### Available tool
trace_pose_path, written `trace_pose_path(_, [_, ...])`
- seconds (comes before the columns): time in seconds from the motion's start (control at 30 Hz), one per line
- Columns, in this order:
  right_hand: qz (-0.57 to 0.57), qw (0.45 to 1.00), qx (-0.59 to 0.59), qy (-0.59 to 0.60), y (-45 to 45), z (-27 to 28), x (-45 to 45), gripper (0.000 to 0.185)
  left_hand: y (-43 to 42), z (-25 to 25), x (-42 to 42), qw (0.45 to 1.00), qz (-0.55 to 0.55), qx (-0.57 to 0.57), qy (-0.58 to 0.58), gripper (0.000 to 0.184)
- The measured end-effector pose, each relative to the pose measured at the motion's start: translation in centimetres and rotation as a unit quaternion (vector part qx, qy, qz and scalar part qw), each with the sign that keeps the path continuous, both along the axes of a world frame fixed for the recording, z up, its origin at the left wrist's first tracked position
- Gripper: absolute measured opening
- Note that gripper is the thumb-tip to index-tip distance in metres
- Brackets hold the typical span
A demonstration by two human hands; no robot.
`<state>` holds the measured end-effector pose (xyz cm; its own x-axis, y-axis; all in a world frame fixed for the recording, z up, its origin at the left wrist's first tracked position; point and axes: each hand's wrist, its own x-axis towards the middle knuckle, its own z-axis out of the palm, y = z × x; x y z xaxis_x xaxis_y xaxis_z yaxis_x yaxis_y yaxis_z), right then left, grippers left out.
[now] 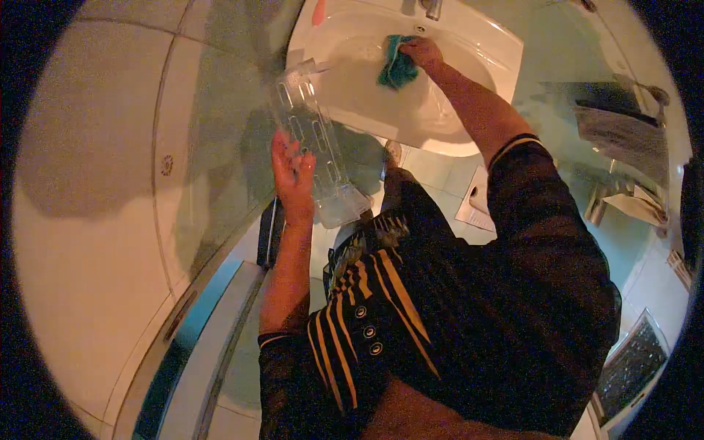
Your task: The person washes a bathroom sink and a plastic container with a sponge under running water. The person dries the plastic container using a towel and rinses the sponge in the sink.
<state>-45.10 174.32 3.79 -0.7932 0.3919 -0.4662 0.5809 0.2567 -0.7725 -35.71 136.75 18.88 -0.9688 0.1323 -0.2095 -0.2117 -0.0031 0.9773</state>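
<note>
A clear plastic tray with oval slots stands tilted beside the sink, its upper end at the sink's left rim. My left hand is at the tray's left side, fingers partly curled with gaps between them; whether it grips the tray's edge is unclear. Over the white sink basin, my right hand is closed on a teal cloth, which hangs down into the basin.
A faucet is at the sink's back edge, and a pink item lies on its left rim. Grey towels hang at the right. A toilet paper roll is below the sink.
</note>
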Motion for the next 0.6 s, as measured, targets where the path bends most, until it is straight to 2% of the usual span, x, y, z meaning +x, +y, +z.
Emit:
trace_pose_path(0.03, [0.062, 0.988, 0.136, 0.026, -1.0, 1.7, 0.0, 0.021, 0.1, -0.3, 0.1, 1.0, 0.004, -0.004, 0.004, 0.062])
trace_pose_path(0.07, [0.125, 0.953, 0.27, 0.055, -2.1, 2.9, -0.5, 0.021, 0.0, -0.6, 0.1, 1.0, 0.009, -0.006, 0.009, 0.063])
trace_pose_path(0.1, [0.132, 0.953, 0.267, 0.055, -3.0, 3.0, -1.3, 0.021, -0.2, -0.7, 0.3, 1.0, 0.016, -0.009, 0.007, 0.063])
trace_pose_path(0.13, [0.038, 0.976, 0.118, 0.178, -4.3, 3.0, -2.2, 0.023, -0.5, -1.0, 0.4, 1.0, 0.012, -0.015, 0.01, 0.063])
trace_pose_path(0.17, [-0.061, 0.954, -0.037, 0.291, -6.3, 3.1, -3.0, 0.026, -1.6, -1.1, 0.4, 1.0, 0.006, -0.02, 0.014, 0.063])
trace_pose_path(0.2, [-0.06, 0.955, -0.038, 0.289, -8.1, 3.4, -4.1, 0.026, -2.0, -1.1, 0.2, 1.0, 0.008, -0.021, 0.012, 0.063])
trace_pose_path(0.27, [-0.112, 0.942, -0.241, 0.208, -11.3, 4.0, -6.3, 0.022, -2.4, -1.2, 0.0, 0.999, 0.047, 0.006, -0.015, 0.062])
trace_pose_path(0.37, [-0.12, 0.931, -0.265, 0.22, -14.6, -1.2, -9.3, 0.022, -3.0, -1.5, -0.3, 0.999, 0.046, 0.0, -0.006, 0.063])
trace_pose_path(0.4, [-0.12, 0.931, -0.266, 0.218, -15.3, -1.5, -9.4, 0.022, -3.2, -1.7, -0.2, 0.999, 0.046, -0.001, -0.009, 0.063])
trace_pose_path(0.43, [-0.069, 0.932, -0.278, 0.222, -15.7, -1.6, -9.5, 0.021, -3.4, -2.1, -0.3, 0.999, 0.044, -0.005, -0.006, 0.063])
trace_pose_path(0.53, [0.002, 0.93, -0.288, 0.228, -16.8, -0.1, -8.8, 0.018, -2.2, -1.3, -0.3, 0.999, 0.045, -0.007, -0.01, 0.063])
trace_pose_path(0.6, [0.068, 0.923, -0.297, 0.236, -20.4, 3.3, -5.9, 0.014, -3.9, -0.8, 2.1, 0.998, 0.064, -0.006, -0.006, 0.063])
